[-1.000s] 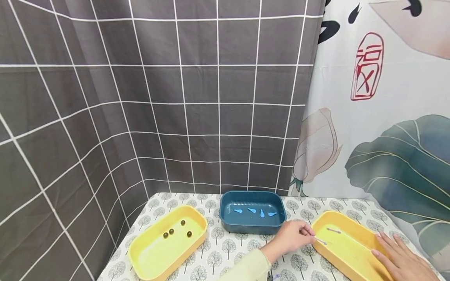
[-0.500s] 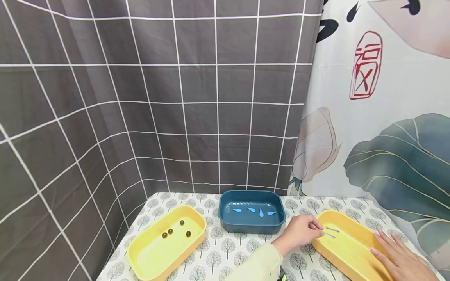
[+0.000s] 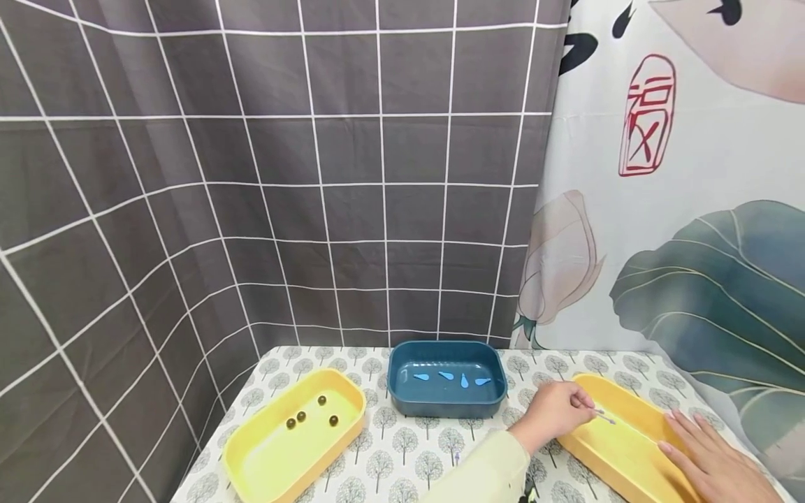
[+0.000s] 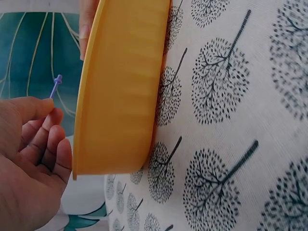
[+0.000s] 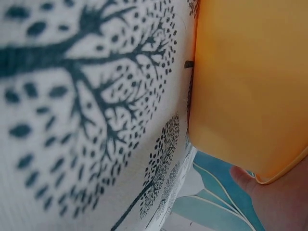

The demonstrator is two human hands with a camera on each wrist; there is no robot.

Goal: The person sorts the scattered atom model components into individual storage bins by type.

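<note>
My left hand (image 3: 562, 411) pinches a thin purple stick with small knobs between thumb and forefinger, at the far left end of the right-hand yellow tray (image 3: 604, 464). In the left wrist view, the knobbed end of the purple stick (image 4: 58, 79) pokes up past the fingertips, beside the tray's rim. A second stick (image 3: 606, 419) appears to lie by the hand inside the tray, partly hidden. My right hand (image 3: 717, 454) rests with straight fingers on the tray's right side; the right wrist view shows its thumb (image 5: 243, 178) by the rim.
A dark blue tray (image 3: 446, 407) at the back holds several light blue drop-shaped pieces (image 3: 464, 381). To the left, another yellow tray (image 3: 270, 461) holds several dark round balls (image 3: 333, 420). A small purple piece (image 3: 457, 457) lies on the tree-print tablecloth (image 3: 383, 447).
My left hand has moved right and slightly away from me, carrying the purple stick further over the tray towards the other stick. My right hand stays on the tray's side.
</note>
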